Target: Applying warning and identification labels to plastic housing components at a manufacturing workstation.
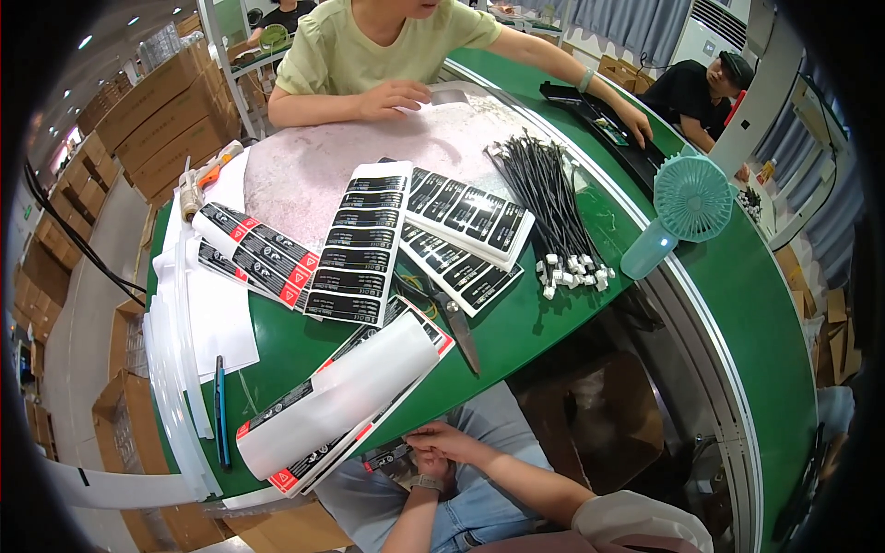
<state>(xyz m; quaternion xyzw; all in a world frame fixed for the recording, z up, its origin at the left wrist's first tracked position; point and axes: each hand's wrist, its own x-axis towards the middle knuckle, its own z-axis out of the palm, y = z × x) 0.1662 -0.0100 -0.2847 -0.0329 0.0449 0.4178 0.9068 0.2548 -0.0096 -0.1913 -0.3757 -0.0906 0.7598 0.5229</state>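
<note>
My two hands meet below the near edge of the green table [516, 341], over my lap. My left hand [431, 467], with a watch on its wrist, and my right hand [445, 441] both pinch a small black label strip [384, 458] that sticks out to the left. Right above them a curled white sheet of black and red labels [343, 402] overhangs the table edge. Further sheets of black labels [361, 241] lie fanned out in the middle of the table.
Scissors [454, 323] lie by the label sheets, with a bundle of black cable ties [546, 198] and a teal desk fan [687, 205] to the right. White sheets [198, 313] and a blue pen [221, 410] lie left. A co-worker's hand [398, 94] rests opposite.
</note>
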